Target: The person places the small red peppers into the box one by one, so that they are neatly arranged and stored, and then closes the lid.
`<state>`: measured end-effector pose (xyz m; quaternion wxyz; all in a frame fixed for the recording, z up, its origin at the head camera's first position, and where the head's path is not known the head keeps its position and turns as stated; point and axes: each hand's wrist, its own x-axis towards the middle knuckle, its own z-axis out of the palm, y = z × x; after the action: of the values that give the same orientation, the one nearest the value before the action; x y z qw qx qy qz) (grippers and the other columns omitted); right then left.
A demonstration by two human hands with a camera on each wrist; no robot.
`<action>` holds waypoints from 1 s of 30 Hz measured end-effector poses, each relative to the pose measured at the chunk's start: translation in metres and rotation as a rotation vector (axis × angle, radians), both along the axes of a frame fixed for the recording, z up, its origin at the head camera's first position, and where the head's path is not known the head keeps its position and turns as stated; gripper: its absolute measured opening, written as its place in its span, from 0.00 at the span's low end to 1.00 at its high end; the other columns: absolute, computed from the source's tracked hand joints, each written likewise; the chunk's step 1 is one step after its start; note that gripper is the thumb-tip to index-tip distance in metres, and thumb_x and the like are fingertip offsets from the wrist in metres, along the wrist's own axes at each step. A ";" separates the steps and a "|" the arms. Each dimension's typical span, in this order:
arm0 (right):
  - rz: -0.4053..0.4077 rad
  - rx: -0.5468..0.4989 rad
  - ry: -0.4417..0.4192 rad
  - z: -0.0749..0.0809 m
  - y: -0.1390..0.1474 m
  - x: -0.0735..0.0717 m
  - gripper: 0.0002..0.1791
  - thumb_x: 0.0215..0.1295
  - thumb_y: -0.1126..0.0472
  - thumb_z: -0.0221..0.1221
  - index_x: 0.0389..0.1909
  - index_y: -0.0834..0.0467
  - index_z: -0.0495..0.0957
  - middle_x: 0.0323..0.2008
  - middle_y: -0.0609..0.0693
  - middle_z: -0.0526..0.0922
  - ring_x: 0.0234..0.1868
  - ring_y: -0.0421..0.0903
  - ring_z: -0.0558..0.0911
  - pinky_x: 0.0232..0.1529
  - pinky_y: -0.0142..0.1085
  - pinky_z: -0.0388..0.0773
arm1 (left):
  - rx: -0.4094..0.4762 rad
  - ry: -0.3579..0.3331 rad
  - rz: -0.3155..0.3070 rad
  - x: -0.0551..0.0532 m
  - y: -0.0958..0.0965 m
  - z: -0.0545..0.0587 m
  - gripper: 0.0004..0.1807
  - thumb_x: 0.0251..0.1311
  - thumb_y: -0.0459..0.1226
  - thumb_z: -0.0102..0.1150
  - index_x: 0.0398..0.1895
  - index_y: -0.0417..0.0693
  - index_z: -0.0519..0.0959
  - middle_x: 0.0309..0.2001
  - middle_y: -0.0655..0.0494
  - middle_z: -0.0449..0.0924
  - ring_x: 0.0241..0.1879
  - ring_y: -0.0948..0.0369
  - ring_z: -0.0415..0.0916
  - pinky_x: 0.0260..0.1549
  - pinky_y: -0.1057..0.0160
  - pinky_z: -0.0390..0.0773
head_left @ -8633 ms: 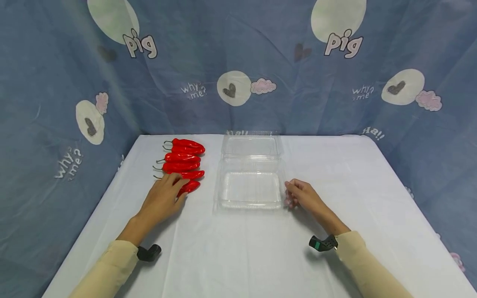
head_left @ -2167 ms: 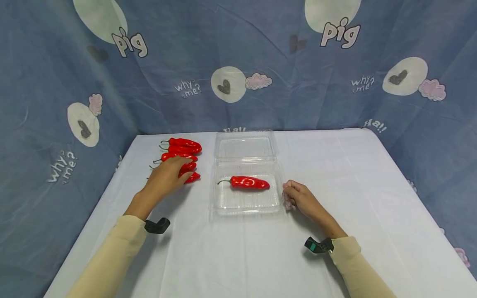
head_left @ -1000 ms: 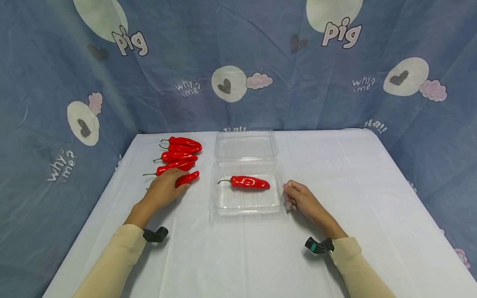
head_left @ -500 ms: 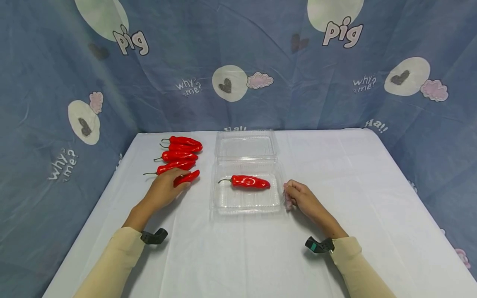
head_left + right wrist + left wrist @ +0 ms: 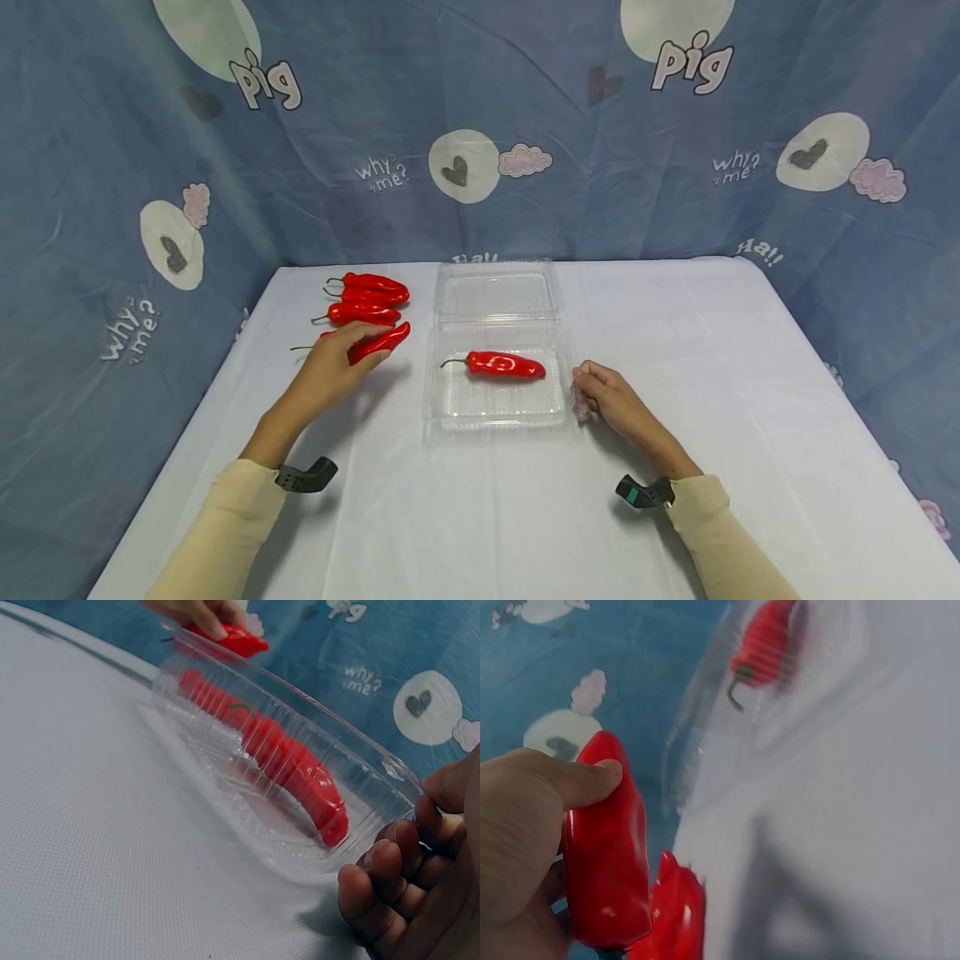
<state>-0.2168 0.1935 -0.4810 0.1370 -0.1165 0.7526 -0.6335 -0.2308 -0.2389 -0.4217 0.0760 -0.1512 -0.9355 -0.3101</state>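
Note:
My left hand [image 5: 330, 367] grips a red chili pepper [image 5: 384, 340] just above the table, thumb along its side in the left wrist view. The pepper's stem end points down in that view. A clear plastic clamshell container [image 5: 465, 408] sits mid-table, its lid [image 5: 497, 296] folded back. Inside the base lies another red pepper [image 5: 504, 365], stem to the left. My right hand [image 5: 611, 396] pinches the container's right rim between thumb and index finger. The right wrist view shows the other fingers curled below the rim.
Several more red peppers [image 5: 363, 314] lie in a column at the left, stems to the left; the nearest is partly hidden behind my left hand. White cloth [image 5: 465, 517] covers the table. A blue printed curtain [image 5: 585, 217] rises behind and at both sides.
Over the longer span, one pepper went from the left column into the container. In the last half second, my left hand has lifted another pepper up and away. My right hand stays put.

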 end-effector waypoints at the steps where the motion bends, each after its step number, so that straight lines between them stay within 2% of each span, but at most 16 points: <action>1: -0.001 0.000 -0.001 0.000 0.000 0.000 0.20 0.81 0.56 0.46 0.32 0.69 0.66 0.25 0.50 0.69 0.25 0.41 0.73 0.27 0.32 0.70 | 0.005 0.001 -0.003 0.001 0.002 0.003 0.25 0.64 0.42 0.68 0.64 0.52 0.78 0.59 0.54 0.80 0.51 0.55 0.77 0.48 0.51 0.80; 9: -0.002 0.009 0.001 0.000 0.000 -0.001 0.19 0.81 0.56 0.45 0.32 0.68 0.65 0.26 0.50 0.69 0.25 0.41 0.72 0.26 0.31 0.68 | 0.031 -0.010 -0.033 0.009 0.020 0.021 0.26 0.63 0.44 0.68 0.65 0.54 0.78 0.61 0.56 0.78 0.56 0.56 0.75 0.50 0.51 0.80; 15: -0.005 -0.003 -0.001 -0.001 0.000 -0.001 0.20 0.81 0.56 0.45 0.32 0.69 0.66 0.25 0.50 0.69 0.24 0.41 0.71 0.26 0.30 0.67 | 0.012 -0.053 -0.024 0.016 0.033 0.030 0.26 0.62 0.46 0.69 0.64 0.58 0.78 0.63 0.55 0.76 0.60 0.54 0.73 0.52 0.47 0.81; 21: -0.003 -0.006 -0.001 -0.001 0.000 -0.001 0.20 0.81 0.56 0.45 0.32 0.69 0.65 0.25 0.50 0.69 0.24 0.41 0.71 0.26 0.30 0.67 | 0.009 -0.027 -0.062 0.016 0.045 0.034 0.24 0.62 0.44 0.70 0.62 0.58 0.80 0.57 0.56 0.80 0.51 0.56 0.76 0.45 0.53 0.82; 24: -0.001 -0.004 0.002 -0.001 0.000 -0.001 0.20 0.81 0.56 0.45 0.32 0.69 0.66 0.25 0.50 0.69 0.24 0.41 0.71 0.26 0.30 0.66 | 0.013 -0.035 -0.079 0.017 0.050 0.034 0.24 0.61 0.43 0.71 0.61 0.58 0.80 0.54 0.58 0.81 0.48 0.57 0.76 0.42 0.56 0.83; 30: -0.006 -0.007 0.000 0.001 -0.001 0.000 0.20 0.81 0.56 0.44 0.31 0.68 0.66 0.24 0.50 0.69 0.23 0.41 0.71 0.25 0.30 0.66 | 0.025 -0.049 -0.139 0.016 0.062 0.032 0.25 0.60 0.42 0.71 0.62 0.59 0.80 0.55 0.60 0.81 0.52 0.59 0.77 0.48 0.56 0.82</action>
<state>-0.2167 0.1927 -0.4804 0.1349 -0.1147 0.7508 -0.6364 -0.2146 -0.1773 -0.3900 0.0333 -0.2073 -0.9204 -0.3297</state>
